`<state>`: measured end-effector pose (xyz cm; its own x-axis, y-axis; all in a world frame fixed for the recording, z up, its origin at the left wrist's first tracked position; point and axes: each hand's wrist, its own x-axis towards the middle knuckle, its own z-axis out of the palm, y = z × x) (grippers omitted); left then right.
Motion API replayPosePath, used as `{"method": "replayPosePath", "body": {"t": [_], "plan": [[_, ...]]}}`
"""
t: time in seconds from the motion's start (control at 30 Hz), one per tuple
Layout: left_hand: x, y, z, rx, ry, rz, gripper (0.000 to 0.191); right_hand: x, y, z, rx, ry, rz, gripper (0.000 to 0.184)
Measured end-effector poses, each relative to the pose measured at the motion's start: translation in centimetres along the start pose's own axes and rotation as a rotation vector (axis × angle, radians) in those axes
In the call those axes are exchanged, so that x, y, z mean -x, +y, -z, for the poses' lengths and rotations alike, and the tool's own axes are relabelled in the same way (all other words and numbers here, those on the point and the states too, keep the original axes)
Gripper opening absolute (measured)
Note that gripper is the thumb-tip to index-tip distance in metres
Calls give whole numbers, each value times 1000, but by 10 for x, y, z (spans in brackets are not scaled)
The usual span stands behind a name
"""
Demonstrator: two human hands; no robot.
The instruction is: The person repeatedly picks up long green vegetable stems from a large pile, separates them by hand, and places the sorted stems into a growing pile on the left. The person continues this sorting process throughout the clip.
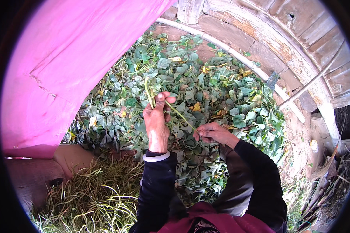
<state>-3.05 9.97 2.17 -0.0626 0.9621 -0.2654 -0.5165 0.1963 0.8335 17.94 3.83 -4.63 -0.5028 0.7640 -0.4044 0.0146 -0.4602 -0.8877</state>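
Note:
My left hand (159,116) grips a few green plant stalks (148,91) between thumb and fingers, their ends sticking up past the thumb. From that hand a thin green stem (180,115) slants down to the right. My right hand (212,133) pinches its lower end between thumb and fingertips. Both hands are above a broad heap of green leafy vines (186,78), with some yellowed and wilted leaves among them. To the left of my left forearm lies a pile of long, thin, stripped stems (96,192).
A pink sheet (73,67) hangs at the upper left. A pale pole (230,49) lies along the heap's far edge, before a plank wall (315,29). One thin stick (312,81) leans there. Dry sticks (320,198) are piled at the lower right.

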Motion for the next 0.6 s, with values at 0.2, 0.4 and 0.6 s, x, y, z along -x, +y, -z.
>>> {"method": "replayPosePath", "body": {"t": [0.2, 0.4, 0.6], "plan": [[8, -13, -22, -122, -13, -42, 20, -10, 16, 10, 119, 87, -86, 16], [17, -24, -46, -206, -84, -197, 23, -31, 70, 49, 289, 275, -358, 22], [8, -18, -33, -211, 4, -122, 24, 7, 117, 160, 1586, 647, -451, 87]]}}
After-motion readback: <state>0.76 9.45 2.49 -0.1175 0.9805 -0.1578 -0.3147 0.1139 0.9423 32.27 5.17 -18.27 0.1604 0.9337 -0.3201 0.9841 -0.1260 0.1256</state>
